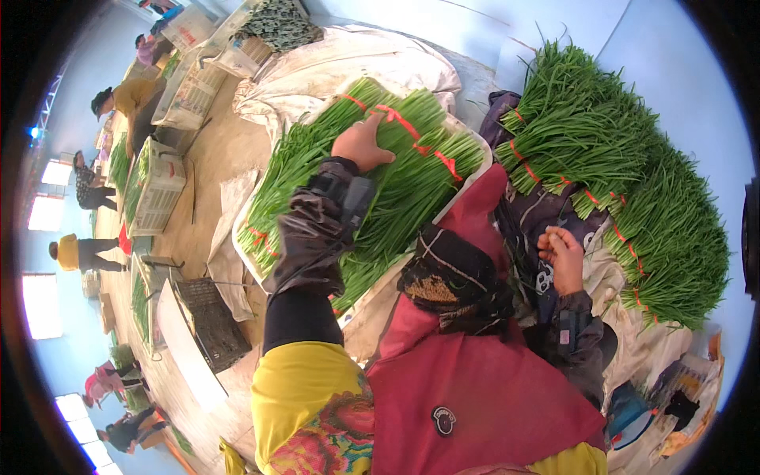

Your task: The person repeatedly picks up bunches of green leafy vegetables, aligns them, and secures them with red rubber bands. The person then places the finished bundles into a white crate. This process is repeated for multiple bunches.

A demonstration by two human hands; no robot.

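Note:
Bundles of green garlic chives (386,196) tied with red bands lie in a white crate (475,132) before me. My left hand (363,142) rests on the bundles near the crate's far side, thumb spread from the fingers, beside a red band (401,122). To the right, my right hand (561,258) is raised with its fingers curled together; whether something small is between them I cannot tell. Just past it, a large pile of tied chive bundles (671,237) leans along the light-blue wall, partly on dark cloth and pale sacking.
Pale sacking (368,50) lies beyond the crate. At the left are a black plastic crate (217,323), a white crate of greens (157,190) and several co-workers, one bending in a brown top (133,98). A blue bag (629,409) lies at the lower right.

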